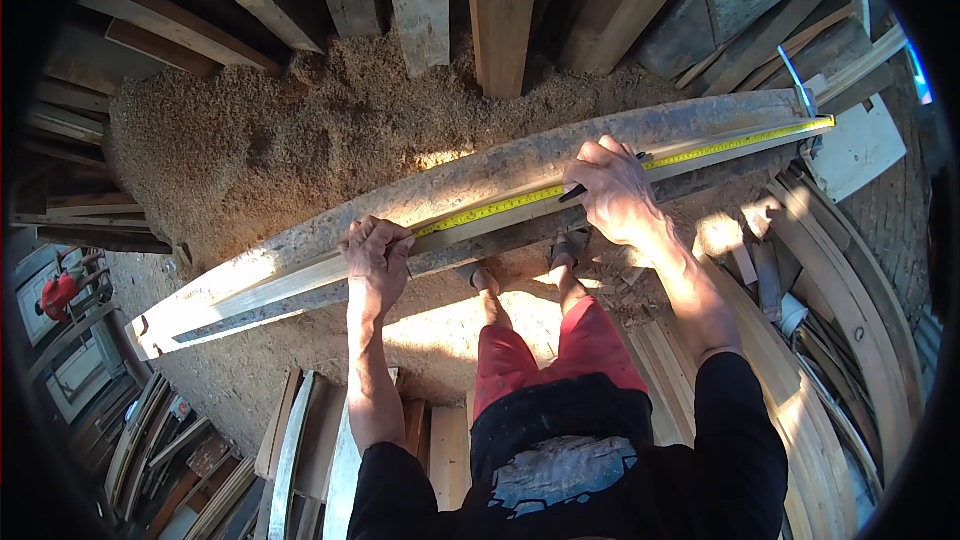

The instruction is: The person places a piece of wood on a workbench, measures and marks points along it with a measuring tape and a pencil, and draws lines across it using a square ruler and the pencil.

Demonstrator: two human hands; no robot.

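Sawdust (240,130) heaps across the upper left of the frame, with boards (500,20) leaning in along the top edge. Head view, the only one: we note a long worn beam (480,158) running from lower left to upper right; it appears to serve as a bench, supporting the pale plank (290,286) along its length.

Yellow tape measure (490,209): drawn out on the plank, from just left of centre to the upper right. We judge it is laid along the wood so its marks can be read against it.

Left hand (372,252): fingers curled, pinching the tape's near end, probably to keep it straight; whether the palm hides a case, we cannot tell. Right hand (612,192): fingers closed around a dark pen (574,193), poised over the tape, presumably so the tip stays close to the wood.
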